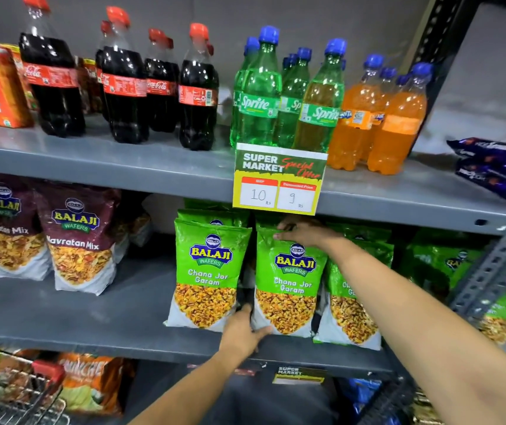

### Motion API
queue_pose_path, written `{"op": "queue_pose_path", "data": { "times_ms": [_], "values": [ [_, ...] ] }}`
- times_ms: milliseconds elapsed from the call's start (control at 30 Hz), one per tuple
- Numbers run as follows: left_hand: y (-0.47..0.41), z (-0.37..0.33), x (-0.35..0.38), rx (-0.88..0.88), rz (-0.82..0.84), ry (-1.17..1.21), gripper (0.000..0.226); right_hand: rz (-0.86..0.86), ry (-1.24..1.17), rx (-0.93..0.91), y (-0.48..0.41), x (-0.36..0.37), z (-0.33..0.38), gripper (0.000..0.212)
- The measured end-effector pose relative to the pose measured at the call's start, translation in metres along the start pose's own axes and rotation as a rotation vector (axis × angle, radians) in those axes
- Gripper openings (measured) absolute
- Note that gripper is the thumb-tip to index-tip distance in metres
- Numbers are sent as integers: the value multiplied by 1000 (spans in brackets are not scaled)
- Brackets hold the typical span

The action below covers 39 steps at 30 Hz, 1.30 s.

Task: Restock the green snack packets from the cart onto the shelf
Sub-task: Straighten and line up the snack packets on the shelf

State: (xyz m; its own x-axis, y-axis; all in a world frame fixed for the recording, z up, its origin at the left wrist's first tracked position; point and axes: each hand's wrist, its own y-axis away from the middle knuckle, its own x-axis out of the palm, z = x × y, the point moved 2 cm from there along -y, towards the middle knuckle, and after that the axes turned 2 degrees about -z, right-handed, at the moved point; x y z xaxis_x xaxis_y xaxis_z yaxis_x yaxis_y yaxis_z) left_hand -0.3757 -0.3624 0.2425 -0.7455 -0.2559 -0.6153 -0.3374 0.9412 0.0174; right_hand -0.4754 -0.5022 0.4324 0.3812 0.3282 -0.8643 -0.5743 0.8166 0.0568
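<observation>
Several green Balaji "Chana Jor Garam" packets stand upright on the middle grey shelf [61, 314]. My left hand [242, 332] grips the bottom left corner of the middle green packet [288, 289]. My right hand [300, 233] holds that same packet's top edge, just under the upper shelf. Another green packet [208, 271] stands to its left, with more packed behind it. A third green packet [346, 314] stands to the right, partly hidden by my right forearm. More green packets [441, 262] lie further right behind the rack post.
Maroon Navratan Mix packets [77, 237] stand at the shelf's left. Cola [123, 78], Sprite [260, 90] and orange bottles [398, 118] fill the upper shelf, with a price sign [279, 179] hanging from its edge. A wire cart [15, 400] with a red handle sits bottom left. A perforated rack post [497, 265] rises on the right.
</observation>
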Motion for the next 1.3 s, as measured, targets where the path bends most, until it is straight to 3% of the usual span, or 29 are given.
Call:
{"op": "queue_pose_path", "data": {
  "times_ms": [100,167,200,233,267,333,367,400,433,500,600,733,933,1300],
  "values": [
    [-4,4,5,-51,29,105,45,36,-103,-31,-3,-7,-10,28],
    [-4,5,5,-56,24,130,47,81,-52,-98,8,-23,-25,41],
    [-3,4,4,-38,0,122,50,18,-66,-198,17,-35,-32,49],
    [-2,4,3,-11,-42,98,52,-107,-167,-172,27,-51,-47,55],
    [2,1,2,13,-97,74,55,-204,-505,-71,34,-65,-62,59],
    [13,-6,-1,44,-234,29,53,-76,-1217,33,31,-78,-83,61],
    [20,-11,-3,57,-283,-24,48,-73,-1016,52,34,-85,-85,56],
    [24,-20,-1,86,-295,-100,43,-157,-531,118,34,-88,-95,51],
    [27,-30,5,128,-266,-181,37,-62,-93,154,40,-83,-98,50],
    [28,-51,25,188,-143,-250,32,49,258,311,44,-72,-103,58],
    [18,-79,61,230,15,-249,39,11,290,289,46,-66,-103,55],
    [-4,-95,93,149,118,-263,52,-81,277,202,47,-58,-99,45],
    [-19,-96,115,60,177,-208,45,-89,294,185,39,-52,-110,30],
    [-11,-87,124,63,180,-65,36,-88,189,139,45,-59,-116,23]
  ]
}}
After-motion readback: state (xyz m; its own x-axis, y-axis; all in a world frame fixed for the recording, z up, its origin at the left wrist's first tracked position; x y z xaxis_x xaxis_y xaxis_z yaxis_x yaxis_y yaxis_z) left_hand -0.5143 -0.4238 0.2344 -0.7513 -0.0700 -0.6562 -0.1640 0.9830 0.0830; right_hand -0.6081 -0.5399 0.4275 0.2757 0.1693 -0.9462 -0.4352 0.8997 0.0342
